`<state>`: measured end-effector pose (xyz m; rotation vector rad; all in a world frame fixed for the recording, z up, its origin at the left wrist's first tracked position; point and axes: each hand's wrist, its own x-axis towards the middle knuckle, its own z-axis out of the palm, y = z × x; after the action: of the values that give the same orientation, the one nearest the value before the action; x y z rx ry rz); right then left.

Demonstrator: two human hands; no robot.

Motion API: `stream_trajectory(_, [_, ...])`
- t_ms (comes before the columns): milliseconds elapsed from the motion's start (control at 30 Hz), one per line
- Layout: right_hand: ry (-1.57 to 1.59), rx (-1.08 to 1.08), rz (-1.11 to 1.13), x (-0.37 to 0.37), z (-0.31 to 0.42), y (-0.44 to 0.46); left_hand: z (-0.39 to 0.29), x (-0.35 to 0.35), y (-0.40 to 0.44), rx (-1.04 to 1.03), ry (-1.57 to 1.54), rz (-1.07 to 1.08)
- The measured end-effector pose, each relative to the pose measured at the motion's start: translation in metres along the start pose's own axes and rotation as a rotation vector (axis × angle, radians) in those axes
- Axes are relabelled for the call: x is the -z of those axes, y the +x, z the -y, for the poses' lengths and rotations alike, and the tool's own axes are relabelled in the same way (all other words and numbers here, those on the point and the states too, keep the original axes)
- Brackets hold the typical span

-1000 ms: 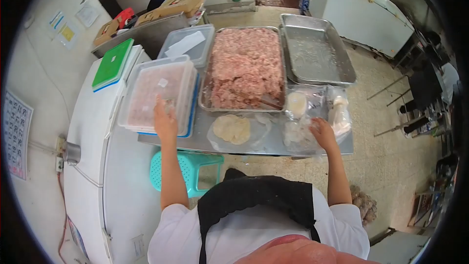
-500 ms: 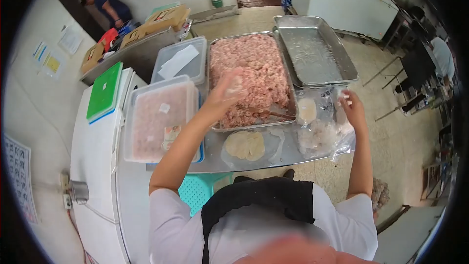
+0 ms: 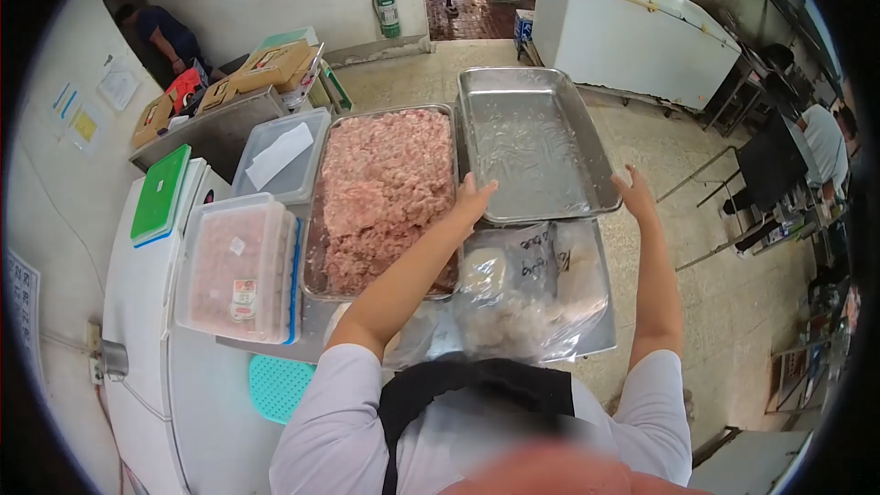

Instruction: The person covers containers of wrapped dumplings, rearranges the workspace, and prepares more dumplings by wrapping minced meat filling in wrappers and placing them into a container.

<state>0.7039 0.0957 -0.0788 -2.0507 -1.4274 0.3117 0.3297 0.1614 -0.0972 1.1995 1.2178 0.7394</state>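
the metal tray lies at the far right of the surface, its left wall close against the pan of ground meat. the near rim of the tray faces the person, with plastic bags just in front of it. the tile floor stretches beyond the tray on the far and right sides, up to a white chest freezer; on the left the heaped meat crowds the arm's path.

the tray sits between the two hands. the left hand is at its near left corner, the forearm crossing over the pan; the right hand is at the right wall, near that corner. on both, thumb and fingers are spread apart at the side walls; i cannot tell whether they are clamped on the rim.

the left part of the surface carries a stack of clear containers and, farther back, a lidded tub with white paper on top. a teal stool stands below the front edge. a fire extinguisher hangs by the far wall; a person in dark clothes bends at upper left.
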Motion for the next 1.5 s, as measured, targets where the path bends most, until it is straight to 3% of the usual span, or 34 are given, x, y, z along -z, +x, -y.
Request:
stream_trajectory(167, [0.172,-0.154,0.176,-0.03,-0.037,0.035,0.071,-0.019,0.053,-0.117,0.116,-0.258])
stream_trajectory(233, [0.313,-0.221,0.248,-0.043,-0.048,0.043,0.057,-0.017,0.044,-0.029,-0.049,-0.2])
stream_trajectory(267, [0.435,-0.307,0.318,-0.023,-0.011,0.026,0.052,-0.017,0.04,0.016,-0.131,-0.17])
stream_trajectory(400, [0.913,-0.407,0.373,-0.037,-0.023,0.029,0.055,-0.021,0.048,0.012,-0.255,-0.177])
stream_trajectory(500, [1.056,-0.477,0.481,-0.043,-0.043,0.034,0.058,-0.021,0.055,0.068,-0.32,-0.229])
stream_trajectory(600, [1.106,-0.497,0.408,-0.05,-0.053,0.032,0.024,-0.021,0.041,0.186,-0.414,-0.231])
stream_trajectory(767, [1.166,-0.466,0.415,-0.035,-0.069,0.027,0.03,-0.01,0.057,0.187,-0.573,-0.021])
stream_trajectory(967, [1.187,-0.424,0.307,0.013,-0.046,0.003,-0.042,-0.007,0.019,0.165,-0.658,0.215])
stream_trajectory(1100, [1.258,-0.38,0.228,0.029,-0.025,-0.021,-0.079,0.003,-0.004,0.12,-0.523,0.127])
stream_trajectory(1200, [1.295,-0.328,0.186,0.037,-0.001,-0.042,-0.081,0.03,-0.006,0.074,-0.434,0.197])
stream_trajectory(1300, [1.32,-0.275,0.114,0.035,0.021,-0.049,-0.124,0.068,-0.081,-0.004,-0.424,0.181])
stream_trajectory(1500, [1.302,-0.103,0.272,0.0,0.14,-0.073,-0.125,0.194,-0.153,-0.239,-0.284,0.012])
